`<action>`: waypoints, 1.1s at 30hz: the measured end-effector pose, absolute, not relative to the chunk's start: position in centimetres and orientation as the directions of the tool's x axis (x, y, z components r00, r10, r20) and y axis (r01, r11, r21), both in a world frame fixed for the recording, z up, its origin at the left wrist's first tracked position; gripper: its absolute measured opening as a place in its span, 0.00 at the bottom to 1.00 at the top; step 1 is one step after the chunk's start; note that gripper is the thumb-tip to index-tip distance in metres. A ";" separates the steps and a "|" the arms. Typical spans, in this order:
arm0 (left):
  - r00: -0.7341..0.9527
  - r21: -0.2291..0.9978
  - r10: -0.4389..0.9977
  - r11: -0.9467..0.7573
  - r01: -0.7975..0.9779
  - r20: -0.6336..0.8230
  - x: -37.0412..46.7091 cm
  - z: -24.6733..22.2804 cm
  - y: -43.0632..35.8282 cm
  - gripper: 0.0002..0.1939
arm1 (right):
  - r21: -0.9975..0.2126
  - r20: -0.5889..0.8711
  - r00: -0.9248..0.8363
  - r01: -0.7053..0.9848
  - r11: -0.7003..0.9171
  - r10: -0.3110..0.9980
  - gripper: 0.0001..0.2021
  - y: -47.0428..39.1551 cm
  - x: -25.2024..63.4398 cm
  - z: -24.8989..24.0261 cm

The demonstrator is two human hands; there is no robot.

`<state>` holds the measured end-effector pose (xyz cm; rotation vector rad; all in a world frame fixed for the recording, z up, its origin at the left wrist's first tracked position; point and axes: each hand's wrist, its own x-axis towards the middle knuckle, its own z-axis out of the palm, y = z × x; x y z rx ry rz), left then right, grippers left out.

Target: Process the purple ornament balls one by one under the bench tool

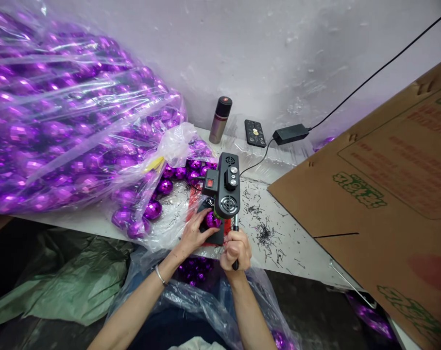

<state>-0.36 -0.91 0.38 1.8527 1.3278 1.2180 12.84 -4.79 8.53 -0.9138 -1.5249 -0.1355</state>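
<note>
A shiny purple faceted ball [212,220] sits under the head of a small black press machine [228,160], and the fingers and thumb of my left hand [193,232] close round it from the left. My right hand [238,249] is wrapped round the lever handle [236,228] at the machine's front right side. The ball's top is hidden by the machine head. A red switch [210,183] shows on the box at the machine's left. More purple balls [153,210] lie loose on clear plastic beside my left hand.
A big clear bag of purple balls [60,112] fills the left. Behind stand a bottle [220,120], a phone [254,132] and a power adapter [290,133]. Small dark pins [266,235] litter the table [293,228]. A cardboard box [381,194] leans in from the right.
</note>
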 end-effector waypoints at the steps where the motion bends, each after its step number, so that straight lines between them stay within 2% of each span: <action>1: 0.104 0.827 0.930 -0.361 0.431 0.352 -0.4 0.4 -0.9 0.28 | -0.408 0.889 0.095 0.610 0.679 0.449 0.18 -4.7 12.9 8.4; 4: 0.110 0.825 0.931 -0.360 0.437 0.348 -0.4 0.3 -1.0 0.27 | -0.331 0.909 0.012 0.628 0.704 0.417 0.17 -4.4 13.0 8.0; 6: 0.112 0.819 0.928 -0.367 0.441 0.356 -0.5 0.2 -1.1 0.27 | -0.324 0.910 0.002 0.628 0.707 0.416 0.17 -4.5 13.0 8.0; 13: 0.102 0.790 0.904 -0.414 0.452 0.415 -0.4 0.0 -0.6 0.30 | -0.520 0.816 0.124 0.586 0.622 0.565 0.15 -5.6 12.8 13.0; 16: 0.098 0.786 0.906 -0.407 0.465 0.412 -0.7 0.6 -1.0 0.30 | -0.564 0.792 0.147 0.548 0.618 0.592 0.15 -5.5 12.8 14.9; 19: 0.096 0.747 0.878 -0.452 0.486 0.469 -1.2 1.2 -3.7 0.32 | -0.569 0.792 0.156 0.539 0.622 0.590 0.15 -5.4 12.7 15.1; 21: 0.212 0.667 0.824 -0.553 0.499 0.525 -1.5 1.2 -6.6 0.33 | -0.560 0.794 0.144 0.548 0.621 0.590 0.15 -5.5 12.7 14.6; 23: 0.405 0.562 0.746 -0.665 0.492 0.529 -1.8 0.9 -9.7 0.33 | -0.553 0.795 0.129 0.558 0.619 0.593 0.15 -5.6 12.7 14.0; 26: 0.572 0.457 0.640 -0.768 0.449 0.513 -2.3 0.8 -12.4 0.40 | -0.537 0.801 0.116 0.571 0.621 0.587 0.15 -5.7 12.8 13.4; 27: 0.571 0.438 0.628 -0.778 0.451 0.528 -2.8 1.1 -12.4 0.42 | -0.534 0.804 0.117 0.573 0.622 0.583 0.15 -5.7 12.8 13.3; 29: 0.469 0.409 0.666 -0.736 0.540 0.580 -4.2 2.2 -11.0 0.36 | -0.531 0.808 0.119 0.572 0.626 0.577 0.15 -5.7 12.8 13.3; 31: 0.266 0.384 0.744 -0.575 0.722 0.613 -6.3 3.9 -8.4 0.24 | -0.528 0.811 0.120 0.572 0.628 0.572 0.16 -5.6 12.8 13.2; 33: 0.077 0.346 0.813 -0.330 0.878 0.578 -8.7 5.5 -5.5 0.22 | -0.521 0.815 0.116 0.576 0.630 0.567 0.16 -5.6 12.7 13.2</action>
